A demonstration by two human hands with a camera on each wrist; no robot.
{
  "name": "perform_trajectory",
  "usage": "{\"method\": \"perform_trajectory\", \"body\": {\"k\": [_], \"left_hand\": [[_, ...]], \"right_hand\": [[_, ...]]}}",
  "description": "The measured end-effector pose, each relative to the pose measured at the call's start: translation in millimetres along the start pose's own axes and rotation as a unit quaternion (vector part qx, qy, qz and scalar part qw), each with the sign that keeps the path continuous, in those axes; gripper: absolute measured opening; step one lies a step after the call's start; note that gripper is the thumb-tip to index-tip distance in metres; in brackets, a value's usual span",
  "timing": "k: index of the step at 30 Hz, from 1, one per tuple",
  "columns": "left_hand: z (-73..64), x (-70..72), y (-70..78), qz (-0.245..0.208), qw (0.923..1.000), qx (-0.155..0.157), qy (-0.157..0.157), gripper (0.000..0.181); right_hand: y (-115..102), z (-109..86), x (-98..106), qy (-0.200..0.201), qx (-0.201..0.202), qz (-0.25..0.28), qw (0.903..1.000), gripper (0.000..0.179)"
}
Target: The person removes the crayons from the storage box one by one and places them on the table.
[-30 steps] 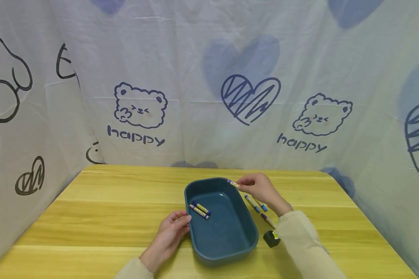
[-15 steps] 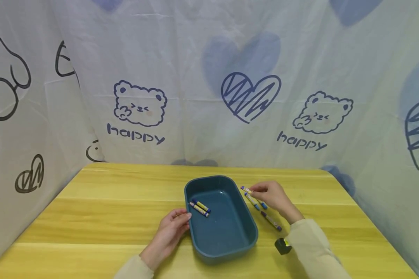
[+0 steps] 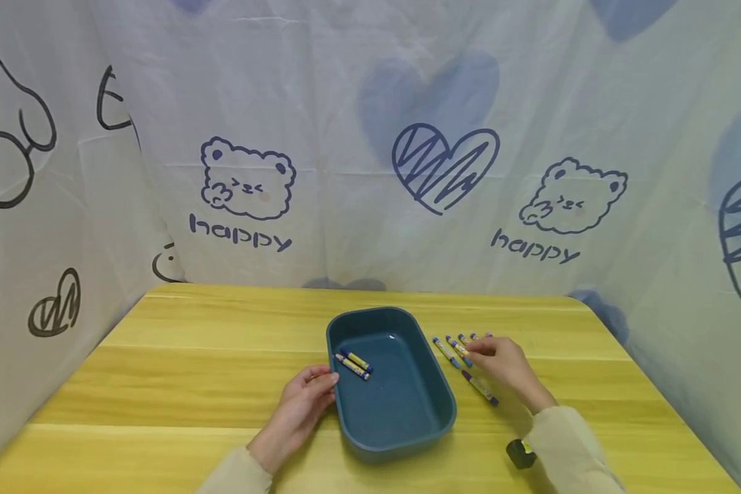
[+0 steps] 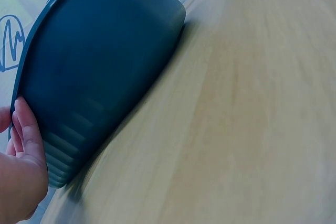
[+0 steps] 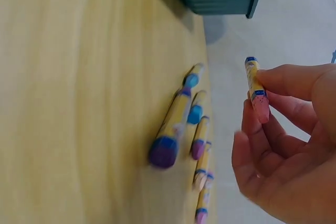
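Observation:
A dark teal plastic bin (image 3: 401,412) stands on the table with two crayons (image 3: 355,363) lying inside by its left wall. My left hand (image 3: 302,405) grips the bin's left rim, thumb at the edge and fingers along the outer wall (image 4: 100,56). To the bin's right, my right hand (image 3: 509,367) pinches a pink-tipped crayon (image 5: 255,87) between thumb and fingers, above the table. Under and beside that hand lie several crayons; a dark purple crayon (image 3: 479,387) is nearest the person. The right hand partly hides the farther ones.
The wooden table (image 3: 179,370) reaches back to a white cloth (image 3: 346,151) printed with bears and hearts, which also hangs at both sides. A small black block (image 3: 521,453) sits at the right sleeve.
My right hand has moved right with its crayon, from the bin's right rim to over the crayons on the table. The left hand and bin stay put.

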State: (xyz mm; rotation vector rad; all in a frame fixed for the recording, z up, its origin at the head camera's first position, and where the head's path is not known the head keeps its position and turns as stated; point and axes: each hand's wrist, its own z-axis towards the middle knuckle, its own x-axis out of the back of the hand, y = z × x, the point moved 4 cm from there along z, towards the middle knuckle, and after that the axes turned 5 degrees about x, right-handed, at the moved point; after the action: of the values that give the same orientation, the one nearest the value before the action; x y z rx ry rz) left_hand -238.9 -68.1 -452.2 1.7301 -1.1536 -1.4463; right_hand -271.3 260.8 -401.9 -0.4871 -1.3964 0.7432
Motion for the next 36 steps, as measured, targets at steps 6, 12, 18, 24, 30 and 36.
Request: {"method": "perform_trajectory", "body": {"k": [6,12,18,24,30,36], "left_hand": [[1.3,-1.6,1.6,0.004,1.0,-0.001,-0.003,0.016],[2.5,-2.2,2.4,0.004,1.0,-0.003,-0.008,0.015],[0.6,-0.9,-0.7,0.003,1.0,0.001,-0.002,0.014],[-0.6,-0.3,-2.5,-0.002,1.0,0.0,-0.003,0.012],[-0.8,-0.5,-1.5,-0.003,1.0,0.002,-0.004,0.012],[-0.1,0.2,-1.3,-0.002,1.0,0.0,-0.006,0.012]], "right_hand": [[17.3,-6.7,5.7,0.007,-0.006,-0.011,0.9999,0.021],[26.4,-16.0,10.9,0.013,0.005,-0.011,0.9998,0.02],[35.1,-24.2,11.6,0.012,0.005,-0.027,0.9995,0.019],[43.7,-27.9,11.4,0.013,-0.003,-0.039,0.9992,0.019],[46.7,-30.3,13.4,0.012,0.002,-0.047,0.9988,0.019],[49.6,-31.7,13.1,0.001,-0.003,-0.042,0.9991,0.018]]}}
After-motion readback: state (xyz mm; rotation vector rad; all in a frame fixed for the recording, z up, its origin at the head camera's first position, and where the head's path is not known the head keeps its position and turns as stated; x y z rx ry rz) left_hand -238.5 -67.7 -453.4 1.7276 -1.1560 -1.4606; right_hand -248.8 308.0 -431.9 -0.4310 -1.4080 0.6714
